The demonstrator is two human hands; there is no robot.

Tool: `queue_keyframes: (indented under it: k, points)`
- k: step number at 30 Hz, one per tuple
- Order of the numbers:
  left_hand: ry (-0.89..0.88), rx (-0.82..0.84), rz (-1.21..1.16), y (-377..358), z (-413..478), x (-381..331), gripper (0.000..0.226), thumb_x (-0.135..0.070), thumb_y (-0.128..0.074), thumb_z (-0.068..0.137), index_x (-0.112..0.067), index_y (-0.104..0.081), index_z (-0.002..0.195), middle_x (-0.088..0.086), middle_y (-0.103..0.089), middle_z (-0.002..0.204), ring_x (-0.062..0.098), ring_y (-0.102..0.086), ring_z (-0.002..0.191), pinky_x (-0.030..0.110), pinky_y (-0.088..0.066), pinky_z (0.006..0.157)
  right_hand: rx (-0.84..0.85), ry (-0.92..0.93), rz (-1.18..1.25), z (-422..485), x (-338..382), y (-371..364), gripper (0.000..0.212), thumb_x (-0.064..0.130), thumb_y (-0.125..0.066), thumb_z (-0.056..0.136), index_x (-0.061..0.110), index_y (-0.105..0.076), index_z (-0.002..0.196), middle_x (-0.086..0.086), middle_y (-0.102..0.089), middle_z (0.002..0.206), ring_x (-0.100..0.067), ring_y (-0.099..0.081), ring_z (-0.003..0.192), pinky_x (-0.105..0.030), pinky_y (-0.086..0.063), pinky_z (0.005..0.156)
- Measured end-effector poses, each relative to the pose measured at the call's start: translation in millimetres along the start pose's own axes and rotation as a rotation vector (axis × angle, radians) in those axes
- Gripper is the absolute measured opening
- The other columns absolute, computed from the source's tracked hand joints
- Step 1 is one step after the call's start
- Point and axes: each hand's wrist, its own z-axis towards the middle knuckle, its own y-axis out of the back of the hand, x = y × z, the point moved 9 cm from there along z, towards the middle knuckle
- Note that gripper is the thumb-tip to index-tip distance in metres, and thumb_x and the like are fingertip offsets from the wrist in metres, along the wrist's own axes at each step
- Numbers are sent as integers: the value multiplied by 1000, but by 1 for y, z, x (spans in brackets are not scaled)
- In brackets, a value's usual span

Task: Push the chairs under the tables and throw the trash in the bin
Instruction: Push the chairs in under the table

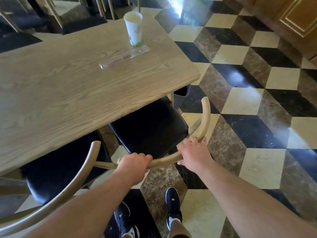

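A person stands by the tabletop [68,93] with both arms stretched out. The left hand [133,163] is curled tight around the curved wooden back rail of a chair [151,129], near the rail's left end. The right hand [193,152] wraps the same rail a little further along, where it bends, with the fingers closed over the top. So each grip is squeezed shut on the rail. The chair has a shiny black seat, and the front part of the seat is already tucked under the edge of the tabletop, close to the corner. A second chair [56,167] with the same black seat sits just beside it on the left, partly under the tabletop too. On the far side of the tabletop stands a tall white paper cup [133,30] with a bit of green at the bottom. Right in front of the cup lies a long clear plastic wrapper [124,56], flat on the wood. The floor [248,100] has black, cream and brown tiles. The person's two black shoes [172,205] show at the bottom.
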Motion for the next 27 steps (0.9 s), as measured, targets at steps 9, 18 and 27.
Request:
queue_keyframes:
  k: [9,18,27]
  points:
    - [111,-62,52,23,15,18,40,-21,-56,105,-32,-47,142,-5,-63,125,23,-63,113,37,-37,75,9,34,-7,29,-1,19,45,56,-70,95,24,-58,125,-4,-59,125,-35,-47,132,-79,-31,112]
    - [160,-114,101,34,13,45,45,-14,-56,100,-32,-49,141,-7,-63,127,21,-62,118,39,-36,87,15,32,2,49,20,30,45,57,-69,96,25,-57,127,-4,-58,126,-36,-47,131,-80,-31,110]
    - [265,-266,-59,21,1,113,53,-22,-54,101,-31,-44,152,-3,-49,154,22,-42,144,43,-28,123,24,-6,-33,75,36,32,44,59,-69,95,28,-56,123,-3,-56,123,-36,-47,130,-83,-32,108]
